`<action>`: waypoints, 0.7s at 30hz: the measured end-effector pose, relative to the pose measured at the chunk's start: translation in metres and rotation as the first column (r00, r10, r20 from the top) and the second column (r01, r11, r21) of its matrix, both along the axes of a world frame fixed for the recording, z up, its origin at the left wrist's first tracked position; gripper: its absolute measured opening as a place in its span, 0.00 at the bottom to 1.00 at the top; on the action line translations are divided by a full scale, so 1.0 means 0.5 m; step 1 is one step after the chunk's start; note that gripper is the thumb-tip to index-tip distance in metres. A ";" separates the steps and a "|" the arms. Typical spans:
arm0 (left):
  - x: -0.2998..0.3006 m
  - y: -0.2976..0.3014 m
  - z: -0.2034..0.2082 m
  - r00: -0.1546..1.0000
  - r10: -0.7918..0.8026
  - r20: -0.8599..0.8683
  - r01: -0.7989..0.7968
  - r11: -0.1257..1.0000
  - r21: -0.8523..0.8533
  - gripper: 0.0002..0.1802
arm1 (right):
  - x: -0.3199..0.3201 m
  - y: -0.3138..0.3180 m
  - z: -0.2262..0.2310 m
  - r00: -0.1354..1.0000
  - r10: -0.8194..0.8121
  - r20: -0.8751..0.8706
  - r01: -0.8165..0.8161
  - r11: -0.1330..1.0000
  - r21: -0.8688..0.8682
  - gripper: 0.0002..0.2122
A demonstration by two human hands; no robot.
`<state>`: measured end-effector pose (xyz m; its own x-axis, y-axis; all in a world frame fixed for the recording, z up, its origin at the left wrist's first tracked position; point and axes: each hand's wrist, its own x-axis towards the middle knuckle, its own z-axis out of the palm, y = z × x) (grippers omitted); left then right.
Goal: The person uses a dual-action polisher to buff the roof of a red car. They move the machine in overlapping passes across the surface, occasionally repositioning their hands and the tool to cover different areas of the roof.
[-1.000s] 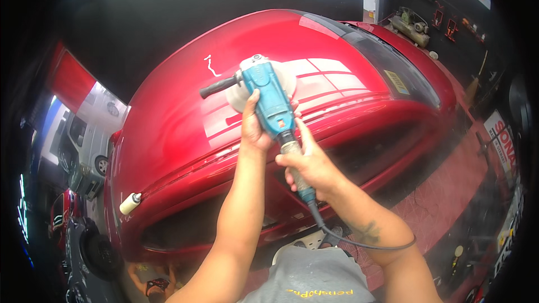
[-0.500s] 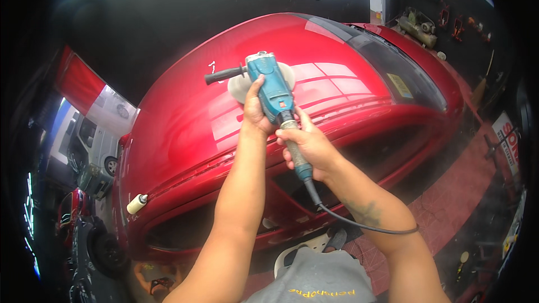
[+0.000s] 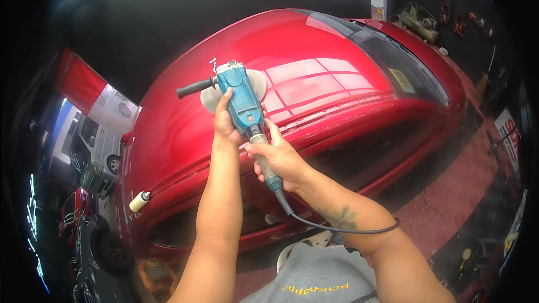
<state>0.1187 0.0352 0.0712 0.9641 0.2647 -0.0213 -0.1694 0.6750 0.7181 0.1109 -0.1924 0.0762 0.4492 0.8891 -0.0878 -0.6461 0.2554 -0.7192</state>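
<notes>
A teal rotary polisher [image 3: 240, 98] rests on the glossy red car roof [image 3: 185, 106], its pale round pad [image 3: 257, 83] showing beneath the body. My left hand [image 3: 225, 123] grips the underside of the polisher's body, the thumb along its left side. Farther back, my right hand [image 3: 278, 160] wraps round the worn rear handle. The black side handle [image 3: 196, 88] sticks out to the left with no hand on it. A black power cord [image 3: 337, 228] runs from the rear handle across my right forearm. Near the side handle, a thin white squiggle of compound [image 3: 213, 64] lies on the paint.
A cream bottle [image 3: 138, 202] lies at the roof's left rear edge. The dark windshield [image 3: 387, 59] is at the right. A silver vehicle [image 3: 92, 140] stands at the left. An air compressor [image 3: 418, 25] sits far right, below tools on the dark wall. A white stool [image 3: 320, 239] is beneath me.
Both hands have moved the polisher to the left along the roof, closer to the white squiggle. My grip on it stays the same.
</notes>
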 end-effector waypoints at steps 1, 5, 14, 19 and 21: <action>-0.007 0.003 0.002 1.000 0.001 -0.002 -0.001 1.000 -0.016 0.41 | -0.005 0.003 0.002 1.000 0.004 0.001 -0.004 1.000 -0.003 0.52; -0.028 0.016 0.003 1.000 -0.009 -0.004 0.009 1.000 -0.014 0.42 | -0.023 0.017 0.001 1.000 0.010 -0.005 -0.010 1.000 0.002 0.53; -0.065 0.024 0.007 0.997 0.069 0.016 -0.069 0.998 0.003 0.43 | -0.041 0.040 -0.010 0.998 0.064 0.000 -0.064 0.997 0.036 0.54; -0.074 0.020 0.010 0.997 0.076 0.026 -0.075 0.997 -0.032 0.43 | -0.035 0.034 0.000 0.995 0.096 -0.016 -0.096 0.995 0.024 0.54; -0.078 0.022 0.010 0.996 0.082 0.030 -0.081 0.996 -0.036 0.43 | -0.035 0.038 -0.001 0.994 0.108 -0.021 -0.108 0.994 0.024 0.54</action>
